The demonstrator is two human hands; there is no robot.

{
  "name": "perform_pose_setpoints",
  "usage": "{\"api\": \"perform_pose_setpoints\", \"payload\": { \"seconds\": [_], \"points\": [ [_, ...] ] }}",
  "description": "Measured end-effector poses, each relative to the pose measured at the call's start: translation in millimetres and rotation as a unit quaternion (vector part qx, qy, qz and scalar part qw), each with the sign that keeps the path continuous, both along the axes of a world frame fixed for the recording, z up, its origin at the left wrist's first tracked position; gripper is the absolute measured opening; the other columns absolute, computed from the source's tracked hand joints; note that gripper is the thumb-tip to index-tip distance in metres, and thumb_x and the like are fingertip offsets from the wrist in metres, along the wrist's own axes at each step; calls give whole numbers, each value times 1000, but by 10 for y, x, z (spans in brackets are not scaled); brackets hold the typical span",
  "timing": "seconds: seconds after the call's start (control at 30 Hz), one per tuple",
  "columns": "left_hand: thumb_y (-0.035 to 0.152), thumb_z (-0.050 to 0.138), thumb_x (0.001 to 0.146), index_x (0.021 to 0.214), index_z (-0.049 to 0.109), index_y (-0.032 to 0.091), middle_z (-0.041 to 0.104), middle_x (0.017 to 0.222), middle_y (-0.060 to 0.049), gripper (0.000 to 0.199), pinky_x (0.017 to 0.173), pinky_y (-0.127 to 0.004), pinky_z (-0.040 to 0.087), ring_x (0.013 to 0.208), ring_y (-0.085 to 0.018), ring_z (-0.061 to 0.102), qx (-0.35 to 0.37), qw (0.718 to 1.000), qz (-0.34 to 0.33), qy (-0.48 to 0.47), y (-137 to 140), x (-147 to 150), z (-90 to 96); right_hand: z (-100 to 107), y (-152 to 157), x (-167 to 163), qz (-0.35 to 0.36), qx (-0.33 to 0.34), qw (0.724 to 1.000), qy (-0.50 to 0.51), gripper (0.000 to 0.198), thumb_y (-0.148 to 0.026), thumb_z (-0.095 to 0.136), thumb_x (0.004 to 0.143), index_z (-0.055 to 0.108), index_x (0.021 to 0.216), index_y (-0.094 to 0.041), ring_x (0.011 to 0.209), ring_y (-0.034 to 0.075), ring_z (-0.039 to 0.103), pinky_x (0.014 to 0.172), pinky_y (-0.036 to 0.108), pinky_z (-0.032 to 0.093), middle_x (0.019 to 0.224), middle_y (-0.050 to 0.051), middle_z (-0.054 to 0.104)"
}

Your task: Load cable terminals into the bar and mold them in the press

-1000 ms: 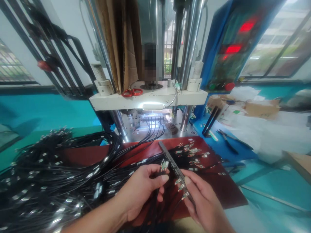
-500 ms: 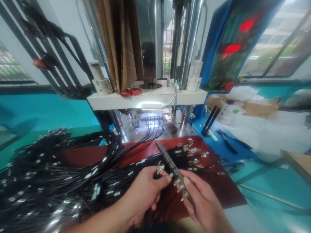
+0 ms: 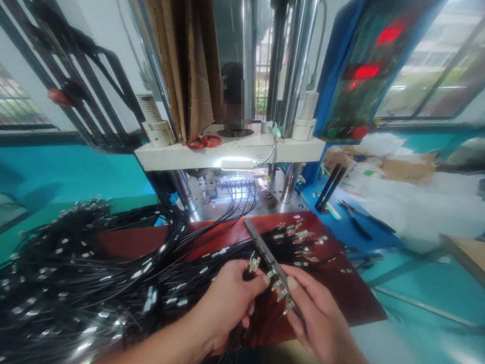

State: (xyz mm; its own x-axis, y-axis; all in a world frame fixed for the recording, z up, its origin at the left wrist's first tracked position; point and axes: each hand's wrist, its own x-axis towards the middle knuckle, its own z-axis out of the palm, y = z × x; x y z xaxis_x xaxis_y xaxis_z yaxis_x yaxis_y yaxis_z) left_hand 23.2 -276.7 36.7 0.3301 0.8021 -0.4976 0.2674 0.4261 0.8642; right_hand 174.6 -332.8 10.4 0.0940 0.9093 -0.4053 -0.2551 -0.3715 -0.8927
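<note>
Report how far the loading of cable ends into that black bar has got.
Done: about three metal-tipped ends sit in the black bar near the right hand, which holds its near end. In hand: the left hand pinches more cable ends beside the bar. Left: the bar's far half looks bare, and a large cable pile lies to the left.

Left hand and right hand close together, fingers pinched

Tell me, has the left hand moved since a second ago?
Yes. The left hand has shifted slightly right toward the black strip held by the right hand, judged against the red mat.
</note>
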Motion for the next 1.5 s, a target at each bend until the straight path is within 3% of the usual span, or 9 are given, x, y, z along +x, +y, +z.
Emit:
{"api": "perform_pose_setpoints", "payload": {
  "seconds": [0.27, 0.43, 0.6, 0.77, 0.9, 1.0, 1.13, 1.33, 1.5],
  "points": [
    [49, 59, 79, 87, 60, 18, 46, 52, 5, 32, 34, -17, 26, 38, -7, 36, -3, 1000, -3, -16, -1, -17, -24, -1, 2, -19, -14, -5, 1000, 18, 52, -58, 64, 76, 60, 117, -27, 50, 7, 45, 37, 12, 29, 67, -3, 56],
    [46, 63, 76, 83, 59, 17, 44, 49, 6, 30, 34, -17, 27, 37, -7, 34, -5, 999, -11, -31, 24, -15, -5, -2, -8, -39, 1, 7, 1000, 4, 51, -59, 64, 75, 62, 115, -27, 49, 5, 43, 38, 12, 28, 71, -2, 60],
    [45, 68, 71, 79, 58, 16, 44, 48, 7, 32, 35, -18, 28, 37, -7, 34, -16, 999, -8, -42, 58, 27, 7, -8, -8, -41, -13, 15, 1000, 1, 48, -58, 65, 74, 64, 111, -26, 64, 11, 53, 44, 13, 37, 74, 0, 60],
    [41, 65, 78, 76, 59, 14, 55, 63, 1, 28, 52, -20, 40, 54, -9, 49, 74, 995, 26, -65, 129, -91, 202, 66, -12, -20, -31, -4, 1000, 5, 49, -58, 67, 72, 65, 109, -26, 60, 10, 51, 44, 13, 39, 77, 1, 60],
    [38, 67, 79, 91, 61, 14, 55, 71, 1, 28, 62, -23, 45, 63, -10, 53, -16, 979, 81, -184, 195, -293, 385, 91, -16, -12, -47, -14, 999, 4, 51, -59, 68, 71, 65, 109, -26, 63, 11, 53, 46, 15, 42, 92, 4, 62],
    [36, 68, 78, 92, 58, 15, 53, 68, 2, 27, 50, -19, 40, 54, -7, 48, -68, 976, 66, -198, 182, -346, 351, 81, -14, -12, -28, -10, 1000, 2, 48, -59, 67, 72, 65, 109, -28, 63, 10, 52, 46, 13, 41, 83, 1, 61],
    [36, 61, 82, 86, 53, 17, 53, 67, 3, 21, 33, -15, 27, 41, -4, 38, -60, 986, 26, -153, 108, -262, 163, 96, -17, 2, -9, 9, 1000, -18, 48, -58, 66, 73, 65, 110, -27, 58, 11, 51, 44, 15, 40, 67, -2, 56],
    [40, 61, 80, 86, 53, 19, 48, 58, 6, 23, 30, -15, 27, 37, -5, 36, -47, 995, 9, -88, 66, -146, 42, 129, -33, 47, 24, 6, 999, -46, 56, -59, 64, 74, 63, 117, -23, 43, 11, 43, 35, 17, 33, 51, -4, 47],
    [37, 62, 77, 83, 54, 18, 47, 58, 6, 21, 28, -15, 27, 37, -5, 36, -55, 995, 8, -83, 76, -137, 62, 74, -33, 30, 16, 5, 1000, -16, 51, -59, 61, 78, 61, 116, -25, 42, 6, 36, 35, 15, 28, 58, -4, 47]
  ]
}}
